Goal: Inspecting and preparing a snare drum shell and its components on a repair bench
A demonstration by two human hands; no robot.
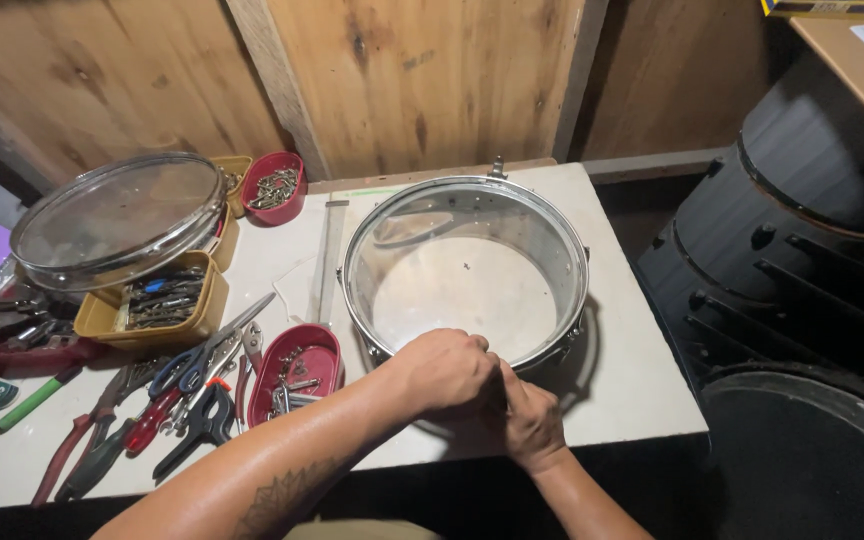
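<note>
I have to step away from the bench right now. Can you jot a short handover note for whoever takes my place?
Left hand and right hand are both closed together at the near rim of the drum shell; what they pinch is hidden. The shell lies flat on the white table, no head on it. A drumhead hoop rests on the yellow trays at left. Red tray of small hardware and pliers lie beside the left arm. Progress on rim fittings cannot be judged.
</note>
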